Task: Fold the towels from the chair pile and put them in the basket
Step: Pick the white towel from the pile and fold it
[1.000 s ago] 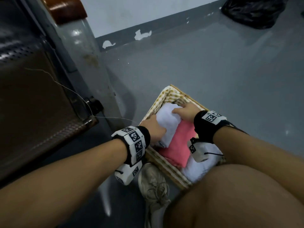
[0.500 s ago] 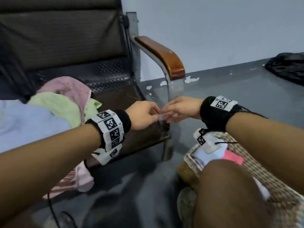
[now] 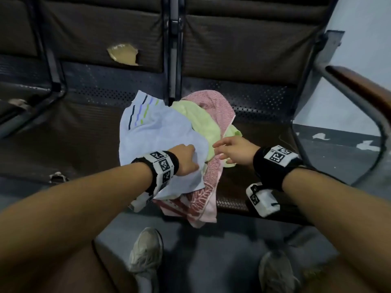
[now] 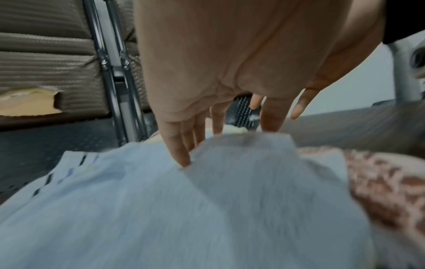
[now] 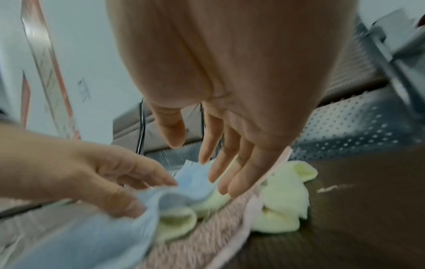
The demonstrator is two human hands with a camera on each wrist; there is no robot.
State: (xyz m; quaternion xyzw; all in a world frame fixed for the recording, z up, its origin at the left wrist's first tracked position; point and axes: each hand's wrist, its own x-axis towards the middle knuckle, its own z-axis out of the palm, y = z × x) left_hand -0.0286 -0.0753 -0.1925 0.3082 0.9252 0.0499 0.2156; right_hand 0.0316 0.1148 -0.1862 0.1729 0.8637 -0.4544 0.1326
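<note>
A pile of towels lies on the dark chair seat [image 3: 264,127]. A light blue towel [image 3: 156,132] with striped edge lies on top at the left. A pale green towel [image 3: 201,123] is in the middle. A pink patterned towel [image 3: 213,102] lies underneath and hangs over the seat's front edge. My left hand [image 3: 186,159] pinches the right edge of the blue towel [image 4: 207,209] between thumb and fingers. My right hand [image 3: 224,149] hovers just right of it, fingers straight, over the green towel [image 5: 282,200] and holding nothing. The basket is out of view.
A wooden armrest [image 3: 359,81] on a metal frame stands at the right. The backrest has a torn patch [image 3: 123,55]. A metal post [image 3: 174,60] divides the two seats. My shoes [image 3: 146,250] and knees are on the grey floor below the seat.
Both hands left the basket and swung over to the chair pile. The left hand has taken hold of the blue towel's edge. The right hand has opened beside it.
</note>
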